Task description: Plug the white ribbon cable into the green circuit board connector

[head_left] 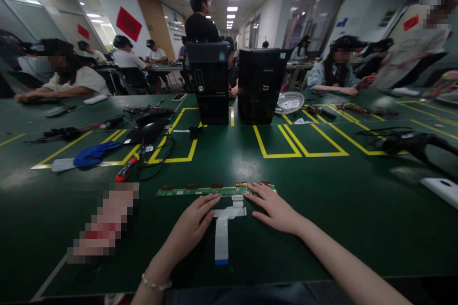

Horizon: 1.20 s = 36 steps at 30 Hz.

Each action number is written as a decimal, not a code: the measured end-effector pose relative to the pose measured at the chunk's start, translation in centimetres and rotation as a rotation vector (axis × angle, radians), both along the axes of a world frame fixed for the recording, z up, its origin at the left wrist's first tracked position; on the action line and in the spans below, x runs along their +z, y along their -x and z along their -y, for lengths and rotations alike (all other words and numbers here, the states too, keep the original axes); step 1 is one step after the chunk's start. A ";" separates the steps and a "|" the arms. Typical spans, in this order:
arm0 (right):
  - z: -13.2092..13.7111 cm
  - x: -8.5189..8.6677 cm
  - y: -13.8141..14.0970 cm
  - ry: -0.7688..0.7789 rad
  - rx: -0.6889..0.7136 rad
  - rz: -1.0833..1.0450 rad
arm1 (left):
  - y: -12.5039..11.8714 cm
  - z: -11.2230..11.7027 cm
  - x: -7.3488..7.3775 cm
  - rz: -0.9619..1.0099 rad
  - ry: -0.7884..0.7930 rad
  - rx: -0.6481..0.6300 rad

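Observation:
A long narrow green circuit board [189, 191] lies flat on the dark green table [322, 209] in front of me. A white flat ribbon cable [222, 233] with a blue tip runs from the board's middle toward me. My left hand [191, 226] rests on the table just left of the cable, fingers stretched toward the board's near edge. My right hand [275, 207] lies flat at the right of the cable, fingertips touching the board near the cable's connector. Neither hand holds anything.
Two black computer towers [211, 81] [260, 85] stand at the table's middle. A red-handled tool [126, 170], a blue glove [93, 153] and black cables [150, 128] lie at left, a white fan grille [289, 102] behind, a white device [441, 189] at right. Several people sit around.

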State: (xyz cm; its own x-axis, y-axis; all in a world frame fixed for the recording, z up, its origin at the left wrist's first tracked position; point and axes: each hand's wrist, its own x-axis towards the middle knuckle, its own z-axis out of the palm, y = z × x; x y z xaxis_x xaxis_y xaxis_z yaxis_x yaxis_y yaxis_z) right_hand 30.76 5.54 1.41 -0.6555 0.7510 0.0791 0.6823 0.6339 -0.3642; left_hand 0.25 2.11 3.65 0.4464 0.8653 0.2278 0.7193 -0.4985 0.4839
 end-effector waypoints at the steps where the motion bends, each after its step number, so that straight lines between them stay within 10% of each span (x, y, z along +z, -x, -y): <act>1: 0.0 0.0 0.0 0.003 -0.001 0.004 | 0.8 0.4 -0.4 -0.033 -0.026 0.050; 12: 0.1 0.3 0.0 0.024 -0.013 0.017 | 5.3 3.5 -5.4 -0.203 -0.221 0.247; 36: 1.0 1.5 1.6 0.064 0.112 0.045 | 4.4 3.3 -5.3 -0.138 -0.230 0.316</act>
